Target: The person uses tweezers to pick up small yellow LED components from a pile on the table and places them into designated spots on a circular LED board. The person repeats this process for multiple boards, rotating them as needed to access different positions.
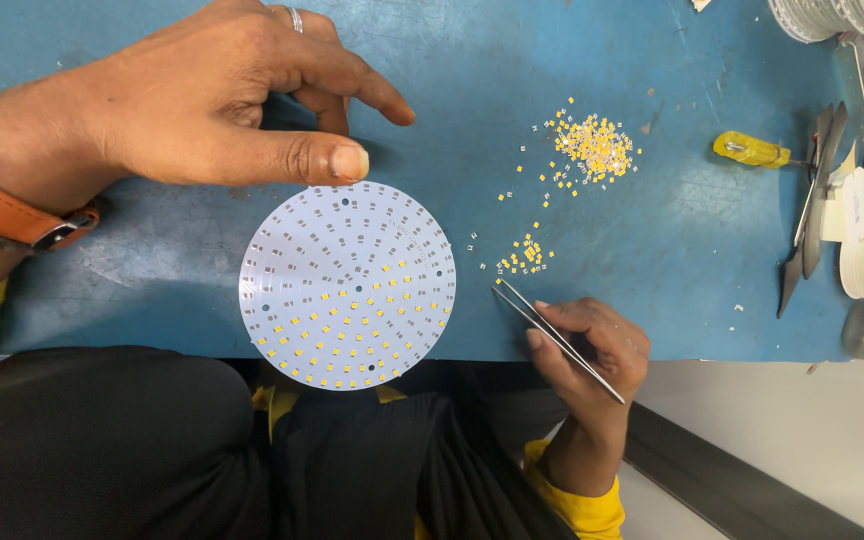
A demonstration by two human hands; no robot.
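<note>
My left hand [202,95] hovered open, thumb touching the round board [347,285]. My right hand [592,345] gripped tweezers [557,340] near yellow chips [524,255].

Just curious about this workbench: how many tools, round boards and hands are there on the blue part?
Round white LED board: 1
Tweezers, in the right hand: 1
Yellow-handled tool: 1
Hands, counting the left hand: 2
Total: 5
</note>
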